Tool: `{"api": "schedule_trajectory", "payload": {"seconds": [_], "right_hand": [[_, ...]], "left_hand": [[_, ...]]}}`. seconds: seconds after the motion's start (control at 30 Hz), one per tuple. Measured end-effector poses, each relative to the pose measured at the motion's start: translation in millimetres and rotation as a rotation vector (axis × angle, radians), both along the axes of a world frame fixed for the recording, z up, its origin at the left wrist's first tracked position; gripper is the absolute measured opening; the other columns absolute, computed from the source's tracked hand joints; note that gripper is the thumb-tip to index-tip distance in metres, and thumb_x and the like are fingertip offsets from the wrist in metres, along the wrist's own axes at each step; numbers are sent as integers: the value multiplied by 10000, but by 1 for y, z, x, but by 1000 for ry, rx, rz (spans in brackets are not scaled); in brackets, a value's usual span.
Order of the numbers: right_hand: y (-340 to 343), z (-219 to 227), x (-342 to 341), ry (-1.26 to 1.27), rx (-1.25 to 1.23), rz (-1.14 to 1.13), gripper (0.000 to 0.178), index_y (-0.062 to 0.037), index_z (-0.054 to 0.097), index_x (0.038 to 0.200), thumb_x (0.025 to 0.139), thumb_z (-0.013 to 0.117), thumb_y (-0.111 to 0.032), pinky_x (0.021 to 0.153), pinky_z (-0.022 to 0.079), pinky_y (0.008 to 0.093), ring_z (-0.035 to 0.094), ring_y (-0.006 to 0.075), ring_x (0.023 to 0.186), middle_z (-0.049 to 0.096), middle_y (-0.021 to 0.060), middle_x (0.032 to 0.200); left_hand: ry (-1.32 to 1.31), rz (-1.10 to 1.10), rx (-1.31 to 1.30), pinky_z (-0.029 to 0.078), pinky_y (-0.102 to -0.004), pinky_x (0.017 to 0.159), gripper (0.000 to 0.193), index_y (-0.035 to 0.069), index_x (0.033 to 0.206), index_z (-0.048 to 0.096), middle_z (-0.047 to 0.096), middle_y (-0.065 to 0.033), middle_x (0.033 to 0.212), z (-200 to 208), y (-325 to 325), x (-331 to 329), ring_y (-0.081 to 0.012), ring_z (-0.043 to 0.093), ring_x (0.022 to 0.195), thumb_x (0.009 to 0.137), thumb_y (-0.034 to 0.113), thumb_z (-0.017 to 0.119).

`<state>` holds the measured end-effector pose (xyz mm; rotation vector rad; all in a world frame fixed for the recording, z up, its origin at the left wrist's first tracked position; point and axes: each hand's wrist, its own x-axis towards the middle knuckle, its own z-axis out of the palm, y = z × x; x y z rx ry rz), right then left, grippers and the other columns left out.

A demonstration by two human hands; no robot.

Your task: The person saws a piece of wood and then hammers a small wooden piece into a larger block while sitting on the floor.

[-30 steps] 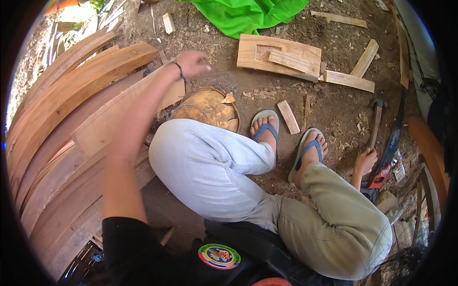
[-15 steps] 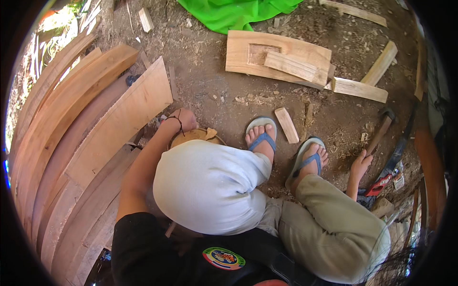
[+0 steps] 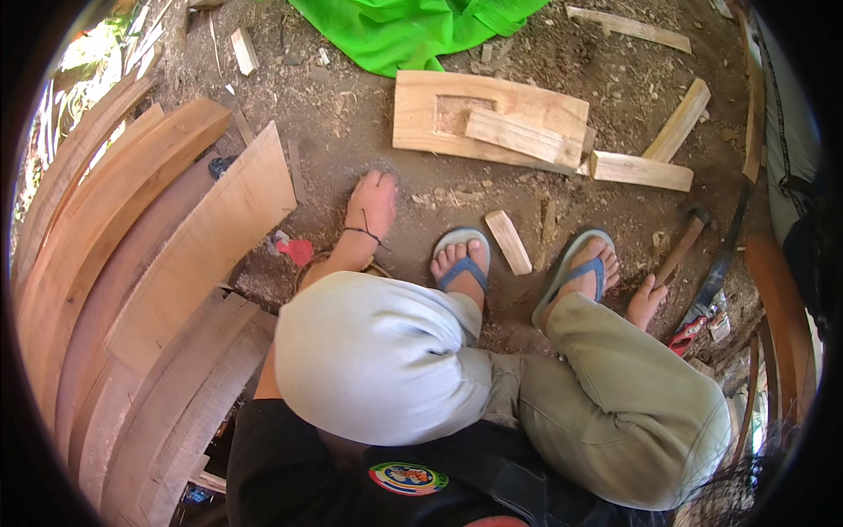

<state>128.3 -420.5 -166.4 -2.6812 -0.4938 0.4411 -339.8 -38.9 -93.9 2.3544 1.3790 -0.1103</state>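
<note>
My left hand (image 3: 372, 205) reaches past my raised knee and is low over the dirt floor, fingers curled downward. What lies under its fingertips, if anything, is hidden. Just behind that wrist, the edge of a round wooden piece (image 3: 376, 270) shows, mostly covered by my forearm and knee. A red object (image 3: 299, 252) lies beside the forearm. On the right, my right hand (image 3: 647, 302) is closed around the wooden handle of a hammer (image 3: 682, 249), whose dark head points away from me.
A recessed board (image 3: 421, 119) with a wood block (image 3: 514, 136) on it lies ahead. Curved planks (image 3: 132, 202) are stacked at left. A red-handled saw (image 3: 694, 325) rests right of the hammer. A small block (image 3: 508, 241) lies between my feet; a green sheet (image 3: 395, 35) lies farther off.
My left hand has moved forward from over the round wooden piece to the ground beyond it, uncovering the red object. My right hand still grips the hammer. The whole view has shifted slightly.
</note>
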Motion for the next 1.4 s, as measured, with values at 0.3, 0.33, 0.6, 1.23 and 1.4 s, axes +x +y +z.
{"api": "schedule_trajectory", "payload": {"seconds": [0.3, 0.33, 0.6, 1.23, 1.4], "right_hand": [[53, 24, -28, 46, -67, -191, 435, -16, 455, 1065, 983, 523, -437, 734, 446, 503, 586, 454, 846, 597, 263, 901], [55, 27, -30, 63, -86, -232, 435, -26, 460, 1089, 986, 506, -446, 768, 449, 499, 598, 449, 909, 613, 258, 957], [57, 23, -35, -1, -108, -281, 436, -19, 475, 1075, 987, 504, -444, 784, 444, 446, 589, 368, 885, 597, 217, 929], [65, 32, -38, -74, -109, -303, 534, 19, 503, 1057, 953, 508, -504, 827, 435, 478, 577, 437, 941, 596, 262, 998], [67, 34, -40, -66, -139, -330, 557, 13, 503, 1088, 949, 492, -527, 845, 435, 481, 580, 443, 976, 605, 258, 1043]], "left_hand": [[0, -11, 57, 476, -468, 761, 109, 48, 936, 604, 582, -168, 987, -5, -16, -13, -399, 574, 877, 836, 82, 629], [37, -69, 94, 473, -466, 766, 105, 44, 933, 602, 584, -171, 986, -5, -14, -12, -396, 572, 882, 836, 77, 625], [11, 320, 247, 487, -421, 742, 105, 6, 929, 575, 597, -180, 936, 3, -21, -29, -356, 601, 839, 870, 82, 616], [-33, 109, -91, 509, -407, 734, 142, 31, 930, 613, 582, -149, 882, -5, -6, -23, -336, 614, 815, 824, 87, 688], [135, -5, 89, 464, -453, 823, 108, 56, 915, 585, 578, -160, 878, 1, -1, -11, -372, 563, 896, 845, 105, 650]]}}
